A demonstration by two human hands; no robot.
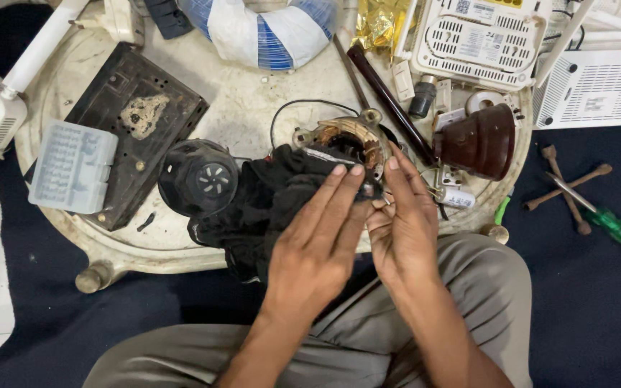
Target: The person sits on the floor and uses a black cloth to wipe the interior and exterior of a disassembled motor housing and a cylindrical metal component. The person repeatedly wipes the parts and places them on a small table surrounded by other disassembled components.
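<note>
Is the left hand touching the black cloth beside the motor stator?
Touching. In the head view the left hand lies flat on the black cloth, its fingertips reaching the motor stator, with no gap visible.

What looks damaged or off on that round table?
The black flat panel at the table's left has a pale, crusty patch at its centre, like corrosion or residue. The motor stator lies bare with copper windings exposed, both hands at it.

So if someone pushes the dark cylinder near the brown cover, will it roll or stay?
The dark cylinder looks long, round and smooth, so it would probably roll sideways. It seems stiff, like a rod or tube. The brown cover and motor stator lie close, so they would likely stop it soon.
</note>
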